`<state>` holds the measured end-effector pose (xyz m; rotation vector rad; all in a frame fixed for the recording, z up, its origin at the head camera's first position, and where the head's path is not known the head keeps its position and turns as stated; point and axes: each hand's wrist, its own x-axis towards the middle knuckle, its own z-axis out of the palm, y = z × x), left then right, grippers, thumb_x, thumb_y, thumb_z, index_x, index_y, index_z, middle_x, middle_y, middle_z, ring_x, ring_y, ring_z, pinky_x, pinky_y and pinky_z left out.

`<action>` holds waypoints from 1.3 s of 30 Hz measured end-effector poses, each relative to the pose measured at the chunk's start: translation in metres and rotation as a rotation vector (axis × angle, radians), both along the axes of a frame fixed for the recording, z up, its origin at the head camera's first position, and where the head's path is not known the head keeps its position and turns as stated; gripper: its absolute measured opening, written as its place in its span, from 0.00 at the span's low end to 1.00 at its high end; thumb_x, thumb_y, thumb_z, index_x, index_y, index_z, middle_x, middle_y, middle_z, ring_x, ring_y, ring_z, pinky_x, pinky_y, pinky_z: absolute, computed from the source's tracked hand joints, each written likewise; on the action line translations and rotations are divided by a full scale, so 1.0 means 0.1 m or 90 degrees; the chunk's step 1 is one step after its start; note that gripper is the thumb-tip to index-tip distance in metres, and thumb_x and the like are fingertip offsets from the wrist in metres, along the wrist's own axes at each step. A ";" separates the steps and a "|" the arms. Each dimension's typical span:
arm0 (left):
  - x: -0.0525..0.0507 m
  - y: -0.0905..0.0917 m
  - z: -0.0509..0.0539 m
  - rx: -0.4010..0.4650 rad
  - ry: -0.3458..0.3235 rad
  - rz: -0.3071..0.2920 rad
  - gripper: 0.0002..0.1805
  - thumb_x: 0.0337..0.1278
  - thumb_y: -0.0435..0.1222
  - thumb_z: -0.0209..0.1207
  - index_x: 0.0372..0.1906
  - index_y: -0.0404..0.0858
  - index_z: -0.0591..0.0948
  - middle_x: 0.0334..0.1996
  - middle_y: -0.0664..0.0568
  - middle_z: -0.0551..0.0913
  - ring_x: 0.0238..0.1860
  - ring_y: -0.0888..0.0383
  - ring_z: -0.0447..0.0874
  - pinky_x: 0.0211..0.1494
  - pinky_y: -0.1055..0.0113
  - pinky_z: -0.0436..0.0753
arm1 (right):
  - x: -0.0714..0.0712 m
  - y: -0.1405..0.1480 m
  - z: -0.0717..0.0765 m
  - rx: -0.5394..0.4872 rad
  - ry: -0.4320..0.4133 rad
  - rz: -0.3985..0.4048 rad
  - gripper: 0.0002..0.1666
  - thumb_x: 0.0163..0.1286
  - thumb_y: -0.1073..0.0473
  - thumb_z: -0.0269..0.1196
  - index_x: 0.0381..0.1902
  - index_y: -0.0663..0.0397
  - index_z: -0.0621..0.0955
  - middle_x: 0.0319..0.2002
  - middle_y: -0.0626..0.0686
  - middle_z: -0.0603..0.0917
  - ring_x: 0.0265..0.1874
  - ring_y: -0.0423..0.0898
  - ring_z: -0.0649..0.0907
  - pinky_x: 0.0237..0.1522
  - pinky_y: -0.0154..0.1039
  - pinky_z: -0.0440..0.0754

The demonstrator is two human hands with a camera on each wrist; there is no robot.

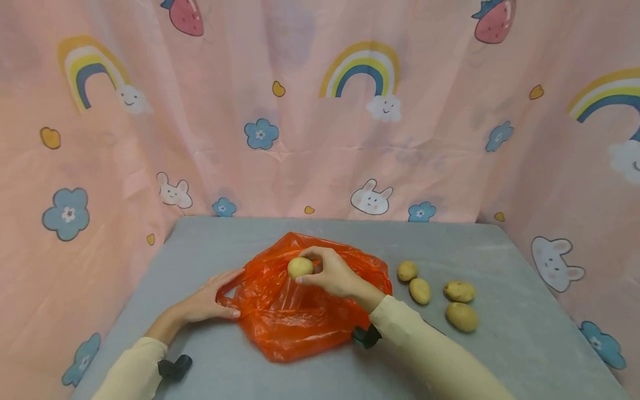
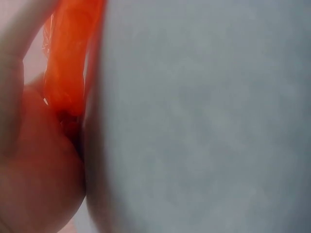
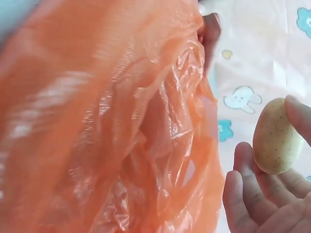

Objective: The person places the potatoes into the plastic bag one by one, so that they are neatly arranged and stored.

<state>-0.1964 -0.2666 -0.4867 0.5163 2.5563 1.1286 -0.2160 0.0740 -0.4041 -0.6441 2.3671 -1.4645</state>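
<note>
A red-orange plastic bag (image 1: 300,328) lies spread and crumpled on the table, filling much of the right wrist view. Above it my right hand (image 1: 332,272) pinches a pale yellow potato (image 1: 300,268) between thumb and fingers; the right wrist view shows this potato (image 3: 277,137) upright at the fingertips. At the bag's left edge, my left hand (image 1: 207,300) touches the plastic, its thumb and fingers spread wide apart. In the left wrist view a fold of the bag (image 2: 68,73) runs beside this hand. The bag's inside is mostly hidden.
Right of the bag lie several loose potatoes: a small one (image 1: 407,271), an oval one (image 1: 420,291) and a pair further right, the nearer one (image 1: 462,317) larger. A grey cloth covers the table (image 1: 210,244). A pink patterned curtain (image 1: 310,178) encloses the back and sides.
</note>
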 end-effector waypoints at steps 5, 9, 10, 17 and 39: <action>-0.01 0.00 -0.01 0.002 -0.006 0.002 0.55 0.49 0.51 0.73 0.81 0.48 0.57 0.80 0.37 0.53 0.78 0.31 0.46 0.68 0.21 0.54 | -0.06 -0.15 -0.07 0.025 -0.017 0.022 0.27 0.65 0.61 0.72 0.59 0.63 0.78 0.56 0.59 0.82 0.44 0.46 0.83 0.46 0.38 0.85; -0.02 -0.03 0.00 -0.001 -0.004 0.005 0.55 0.49 0.51 0.73 0.80 0.48 0.57 0.80 0.37 0.52 0.78 0.30 0.45 0.68 0.20 0.54 | -0.04 -0.30 -0.13 0.039 -0.020 0.033 0.27 0.64 0.60 0.73 0.59 0.62 0.78 0.56 0.59 0.82 0.45 0.46 0.81 0.46 0.37 0.84; -0.02 -0.03 0.00 -0.002 -0.005 0.008 0.55 0.49 0.51 0.73 0.80 0.48 0.57 0.80 0.37 0.52 0.78 0.31 0.45 0.68 0.21 0.54 | -0.04 -0.33 -0.14 0.038 -0.018 0.032 0.27 0.63 0.61 0.73 0.58 0.62 0.78 0.56 0.59 0.82 0.45 0.46 0.82 0.46 0.38 0.84; -0.02 -0.03 0.00 -0.018 -0.005 0.004 0.55 0.49 0.53 0.72 0.81 0.50 0.57 0.80 0.37 0.52 0.78 0.31 0.45 0.68 0.20 0.55 | 0.02 -0.54 -0.20 0.088 -0.030 0.013 0.27 0.62 0.59 0.74 0.57 0.58 0.79 0.56 0.57 0.82 0.43 0.46 0.80 0.46 0.40 0.82; 0.02 0.02 0.04 -0.019 0.007 -0.001 0.55 0.47 0.51 0.74 0.80 0.48 0.59 0.80 0.35 0.52 0.77 0.30 0.46 0.68 0.21 0.54 | 0.09 -0.66 -0.37 0.230 -0.025 0.017 0.22 0.60 0.55 0.76 0.50 0.52 0.81 0.52 0.52 0.84 0.43 0.44 0.80 0.50 0.43 0.81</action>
